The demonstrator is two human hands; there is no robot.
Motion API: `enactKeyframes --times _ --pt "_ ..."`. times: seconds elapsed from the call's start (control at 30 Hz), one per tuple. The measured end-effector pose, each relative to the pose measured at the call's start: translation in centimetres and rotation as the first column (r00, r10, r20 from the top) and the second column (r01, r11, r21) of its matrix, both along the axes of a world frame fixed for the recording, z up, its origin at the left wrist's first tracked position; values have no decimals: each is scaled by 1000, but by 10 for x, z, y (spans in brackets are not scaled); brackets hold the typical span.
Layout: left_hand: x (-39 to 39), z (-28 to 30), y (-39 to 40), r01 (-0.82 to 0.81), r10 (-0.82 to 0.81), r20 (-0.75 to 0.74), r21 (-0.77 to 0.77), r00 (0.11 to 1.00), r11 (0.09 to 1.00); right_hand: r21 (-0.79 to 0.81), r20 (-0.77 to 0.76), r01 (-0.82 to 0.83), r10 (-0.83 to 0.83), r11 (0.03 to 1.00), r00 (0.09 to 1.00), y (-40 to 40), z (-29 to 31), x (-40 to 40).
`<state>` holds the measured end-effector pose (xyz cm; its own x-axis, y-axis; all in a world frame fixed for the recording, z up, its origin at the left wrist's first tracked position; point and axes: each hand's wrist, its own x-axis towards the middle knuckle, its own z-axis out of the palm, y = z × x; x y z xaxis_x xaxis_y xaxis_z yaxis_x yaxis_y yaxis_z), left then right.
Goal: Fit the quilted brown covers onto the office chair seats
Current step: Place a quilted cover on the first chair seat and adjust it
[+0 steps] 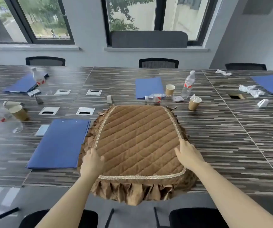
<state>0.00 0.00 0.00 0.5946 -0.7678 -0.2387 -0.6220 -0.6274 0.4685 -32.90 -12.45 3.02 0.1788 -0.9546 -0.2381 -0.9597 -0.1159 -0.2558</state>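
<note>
A quilted brown cover [137,139] with pale braid trim and a ruffled skirt lies flat on the striped table [223,145], its near frill hanging over the front edge. My left hand [91,163] rests on the cover's near left edge, fingers curled on the fabric. On the near right edge sits my right hand [188,155], gripping the trim. Black office chair seats [196,218] show at the bottom, below the table edge.
Blue folders [60,143] lie left of the cover and further back [149,89]. Paper cups [194,102], water bottles [188,84], crumpled tissues [251,91] and cable ports [84,111] dot the table. More chairs [158,63] stand along the far side under the windows.
</note>
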Motion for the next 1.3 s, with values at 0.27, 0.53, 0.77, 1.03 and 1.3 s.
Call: enactKeyframes --times 0.27,0.53,0.77,1.03,1.3 --pt "8 -35 -22 -229 231 -111 37 967 973 272 141 278 -324 921 935 -17 -55 -6" --pt "42 -59 -35 -504 487 -503 115 714 856 353 277 458 -558 816 782 -29 -55 -4" --pt "27 13 -21 -652 489 -745 95 455 752 351 478 501 -612 791 630 -16 -25 -4" --pt "32 53 38 -619 346 -703 -171 622 766 245 619 498 -529 832 580 44 13 10" --pt "54 92 175 -693 282 -745 -317 604 647 220 744 476 -462 851 482 141 62 47"
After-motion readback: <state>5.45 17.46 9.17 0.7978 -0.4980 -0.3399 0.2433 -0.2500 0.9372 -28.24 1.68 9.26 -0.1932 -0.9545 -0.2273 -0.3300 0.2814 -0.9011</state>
